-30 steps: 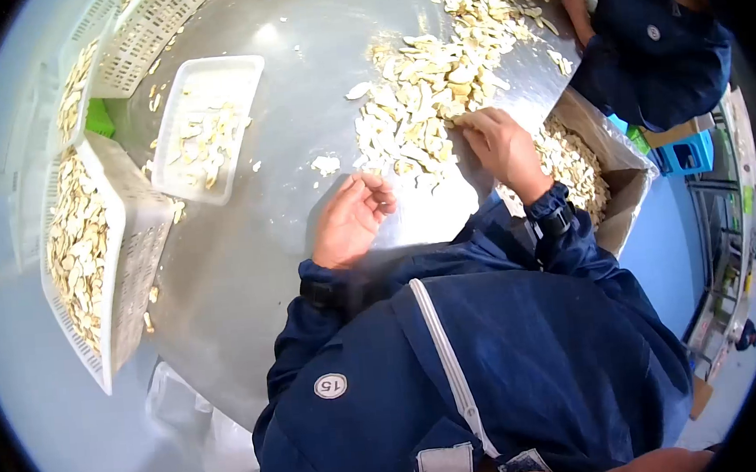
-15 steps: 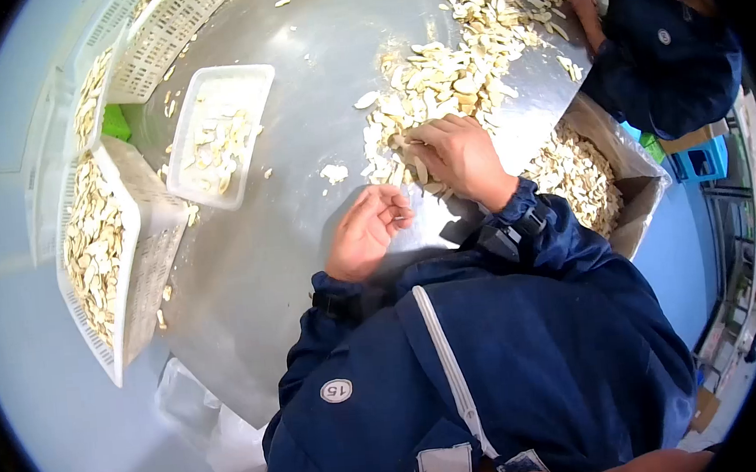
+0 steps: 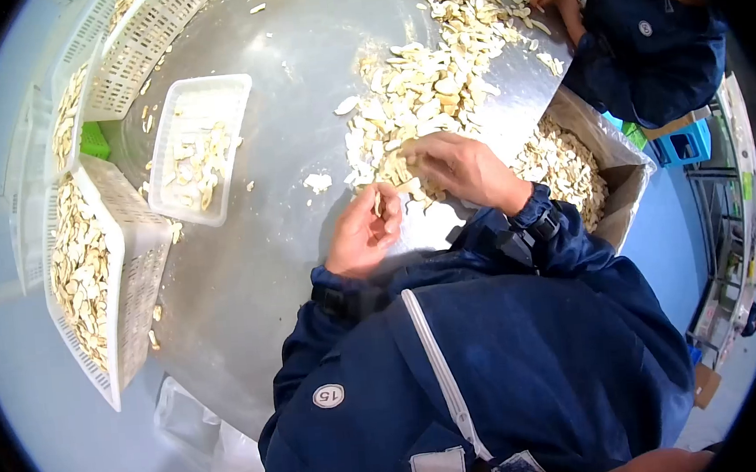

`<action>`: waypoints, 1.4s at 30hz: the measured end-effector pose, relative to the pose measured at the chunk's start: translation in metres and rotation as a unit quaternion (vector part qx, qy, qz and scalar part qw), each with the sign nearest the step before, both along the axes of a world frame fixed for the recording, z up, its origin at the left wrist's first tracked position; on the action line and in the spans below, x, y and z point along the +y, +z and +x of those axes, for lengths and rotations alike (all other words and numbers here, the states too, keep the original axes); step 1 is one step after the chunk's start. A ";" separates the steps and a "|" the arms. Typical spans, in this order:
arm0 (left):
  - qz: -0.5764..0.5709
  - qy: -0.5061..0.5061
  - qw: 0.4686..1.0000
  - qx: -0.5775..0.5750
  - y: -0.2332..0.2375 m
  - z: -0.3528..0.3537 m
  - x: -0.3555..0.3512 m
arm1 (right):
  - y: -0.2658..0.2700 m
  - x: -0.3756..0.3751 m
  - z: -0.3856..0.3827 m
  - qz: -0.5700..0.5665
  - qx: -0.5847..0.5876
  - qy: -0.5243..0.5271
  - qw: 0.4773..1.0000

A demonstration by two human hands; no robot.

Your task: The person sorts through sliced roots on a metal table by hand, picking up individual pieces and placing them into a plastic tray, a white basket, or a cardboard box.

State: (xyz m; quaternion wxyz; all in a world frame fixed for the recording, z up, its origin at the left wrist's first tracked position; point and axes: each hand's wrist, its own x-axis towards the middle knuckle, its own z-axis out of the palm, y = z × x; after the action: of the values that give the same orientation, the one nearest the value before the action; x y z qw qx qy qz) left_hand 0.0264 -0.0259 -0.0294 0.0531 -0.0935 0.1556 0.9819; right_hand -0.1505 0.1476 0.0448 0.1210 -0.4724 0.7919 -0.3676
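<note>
"Slices [image 3: 425,92]: where were they piled?"
"To the right of the tray [image 3: 206,101], on the table [image 3: 226,317]; more were strewn inside it."
"And the grip?"
"One slice was held in the left hand [image 3: 362,234], nearer the tray. Over the pile, the right hand [image 3: 468,173] was bent; whether anything was gripped could not be told."

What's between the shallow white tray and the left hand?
Mostly bare metal tabletop, seen in the head view. A small clump of pale crumbs lies nearer the left hand than the shallow white tray.
</note>
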 end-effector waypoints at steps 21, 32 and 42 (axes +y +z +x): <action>0.030 -0.010 0.999 0.012 0.004 -0.002 -0.002 | -0.010 -0.010 -0.032 0.052 0.235 -0.097 0.966; 0.021 0.008 1.000 0.013 0.006 -0.002 0.000 | -0.001 -0.011 -0.041 0.043 0.220 -0.093 0.970; 0.009 -0.004 0.999 0.042 -0.001 0.001 -0.004 | -0.011 -0.028 -0.028 0.107 0.211 -0.036 0.971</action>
State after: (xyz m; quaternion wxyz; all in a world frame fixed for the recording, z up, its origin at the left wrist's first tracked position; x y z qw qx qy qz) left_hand 0.0270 -0.0296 -0.0301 0.0511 -0.0514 0.1493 0.9861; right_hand -0.1782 0.1200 0.0335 -0.0121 -0.4951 0.8505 -0.1772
